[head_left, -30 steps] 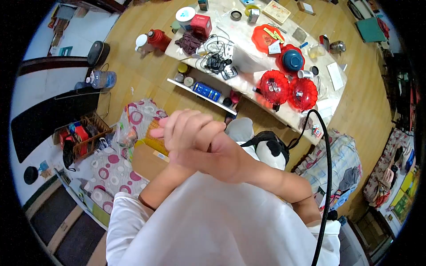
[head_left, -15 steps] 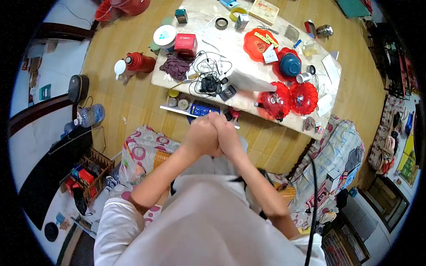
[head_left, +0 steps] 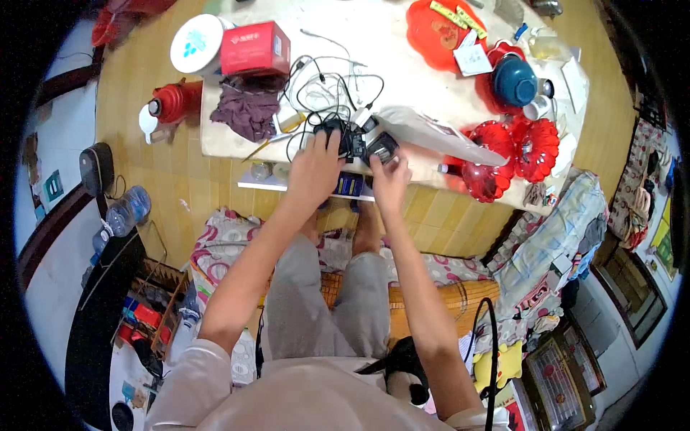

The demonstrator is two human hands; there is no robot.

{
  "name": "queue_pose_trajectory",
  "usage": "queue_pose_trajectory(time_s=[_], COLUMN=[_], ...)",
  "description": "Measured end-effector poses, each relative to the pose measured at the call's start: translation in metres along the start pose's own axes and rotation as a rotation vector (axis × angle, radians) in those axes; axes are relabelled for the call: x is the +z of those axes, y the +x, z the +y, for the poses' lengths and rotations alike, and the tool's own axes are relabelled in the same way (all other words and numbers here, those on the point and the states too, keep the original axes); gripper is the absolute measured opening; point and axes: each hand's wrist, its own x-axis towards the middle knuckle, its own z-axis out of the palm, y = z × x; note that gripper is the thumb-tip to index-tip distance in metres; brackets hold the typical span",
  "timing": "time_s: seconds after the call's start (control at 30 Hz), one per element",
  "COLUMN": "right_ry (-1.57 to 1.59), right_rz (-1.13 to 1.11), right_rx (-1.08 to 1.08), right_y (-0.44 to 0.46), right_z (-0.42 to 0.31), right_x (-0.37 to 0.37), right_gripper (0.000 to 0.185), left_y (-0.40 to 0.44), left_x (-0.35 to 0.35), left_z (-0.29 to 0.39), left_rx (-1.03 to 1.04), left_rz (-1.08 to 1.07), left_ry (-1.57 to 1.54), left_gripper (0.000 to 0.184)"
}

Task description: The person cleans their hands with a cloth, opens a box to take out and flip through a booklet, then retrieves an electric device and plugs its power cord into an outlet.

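Observation:
My left hand reaches over the table's front edge, its stretched fingers resting on a tangle of black cables and plugs. Partly beneath those fingers sits a black power adapter. To the right, my right hand is at the front edge of a small black box-shaped device, thumb and fingers apart. The fingertips seem to touch it, though a firm hold cannot be made out. Right behind the device lies a white plastic sheet or bag.
Left of the cables are a purple cloth, a red box and a white tub. Red scalloped dishes and a blue bowl stand at right. An open drawer juts out below the table edge. A red thermos stands at left.
My hands were clasped together in front of me. Now they have parted and moved forward to the cables and the black device. The view has come closer to the table.

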Motion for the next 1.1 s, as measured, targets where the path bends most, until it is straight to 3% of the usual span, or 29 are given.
queue_pose_trajectory(time_s=[0.03, 0.1, 0.27, 0.33, 0.4, 0.5, 0.53, 0.6, 0.67, 0.77, 0.9, 1.1], right_ry=[-0.127, -0.212, -0.287, -0.258, -0.228, 0.392, 0.395, 0.499, 0.362, -0.060, -0.109, 0.083], right_rz=[0.063, 0.103, 0.191, 0.123, 0.134, 0.051, 0.050, -0.205, -0.115, -0.044, 0.021, 0.008], right_rx=[0.012, 0.089, 0.116, -0.037, 0.006, 0.178, 0.179, 0.287, 0.212, -0.123, -0.294, -0.082], right_y=[0.006, 0.023, 0.031, 0.034, 0.030, 0.020, 0.017, 0.013, 0.015, 0.017, 0.021, 0.024], right_z=[-0.004, -0.011, -0.008, 0.001, 0.008, 0.016, 0.014, 0.008, 0.017, 0.008, -0.004, -0.016], right_x=[0.004, 0.012, 0.020, 0.014, 0.008, -0.005, -0.012, -0.023, -0.010, 0.000, 0.019, 0.034], right_gripper=[0.064, 0.078, 0.075, 0.072, 0.068, 0.058, 0.058, 0.053, 0.050, 0.050, 0.049, 0.056], left_y=[0.006, 0.022, 0.042, 0.047, 0.051, 0.054, 0.053, 0.053, 0.050, 0.042, 0.026, 0.005], left_x=[0.012, 0.021, 0.048, 0.052, 0.053, 0.058, 0.060, 0.055, 0.053, 0.049, 0.040, 0.048], left_z=[-0.003, 0.000, 0.006, 0.009, 0.010, 0.009, 0.008, 0.008, 0.004, -0.004, -0.008, -0.013], left_rx=[-0.004, 0.019, 0.094, 0.092, 0.051, 0.047, 0.040, 0.033, 0.027, 0.016, -0.051, -0.176], left_rz=[0.008, 0.046, 0.118, 0.155, 0.059, 0.092, 0.108, 0.093, 0.077, 0.165, 0.178, 0.138], left_ry=[-0.010, -0.038, -0.017, -0.017, 0.038, 0.083, 0.089, 0.042, -0.003, -0.188, -0.196, -0.236], left_gripper=[0.060, 0.062, 0.068, 0.066, 0.067, 0.063, 0.062, 0.059, 0.056, 0.048, 0.059, 0.081])
